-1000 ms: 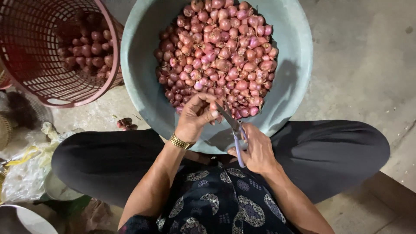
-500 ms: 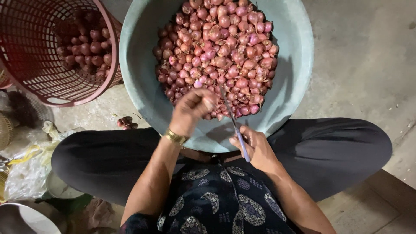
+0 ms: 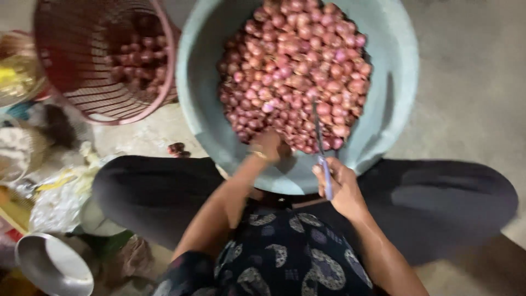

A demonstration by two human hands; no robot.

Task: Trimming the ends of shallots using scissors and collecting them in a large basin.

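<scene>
At far left stood a red mesh basket holding some shallots. Beside it, the grey basin held a heap of shallots. At its near edge the left hand reached in, its grip too blurred to tell. Further right, the right hand was closed on a knife pointing over the heap.

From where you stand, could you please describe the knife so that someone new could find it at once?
Start at the big grey-green basin heaped with small red shallots, in front of the seated person's crossed legs. At its near rim, the right hand grips the knife. It is the only long, thin, bluish metal thing there, its blade pointing up over the round shallots.
</scene>
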